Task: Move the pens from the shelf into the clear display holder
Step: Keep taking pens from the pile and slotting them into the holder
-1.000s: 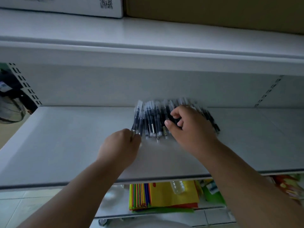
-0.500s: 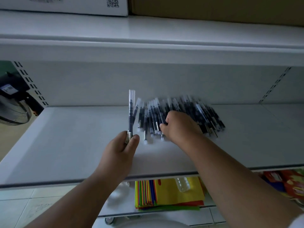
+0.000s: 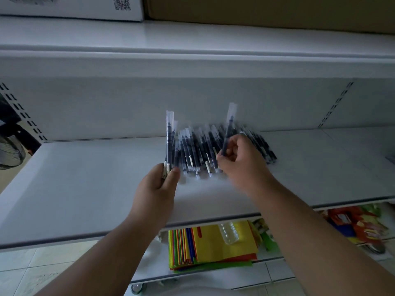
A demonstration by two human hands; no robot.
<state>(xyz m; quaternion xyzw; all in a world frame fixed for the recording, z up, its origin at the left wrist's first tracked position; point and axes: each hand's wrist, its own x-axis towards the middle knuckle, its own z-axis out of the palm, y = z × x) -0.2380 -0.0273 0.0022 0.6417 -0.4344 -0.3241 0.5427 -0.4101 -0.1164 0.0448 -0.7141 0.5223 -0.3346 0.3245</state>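
A pile of dark pens in clear sleeves point(image 3: 198, 150) lies on the white shelf point(image 3: 89, 184) near its back wall. My left hand point(image 3: 159, 184) grips a few pens point(image 3: 169, 137) by their lower ends and holds them upright at the pile's left edge. My right hand point(image 3: 239, 161) pinches one pen point(image 3: 228, 133) and holds it tilted upright above the pile's right part. No clear display holder is in view.
A white box point(image 3: 85, 7) and a brown carton point(image 3: 267, 11) stand on the shelf above. Below the shelf lie coloured paper sheets point(image 3: 211, 246), a small clear bottle point(image 3: 228, 232) and bright packets point(image 3: 359, 225). A fan point(image 3: 10, 152) stands at the far left.
My right hand has lifted one pen out of the pile and raised it. My left hand has stood its pens upright and holds them there.
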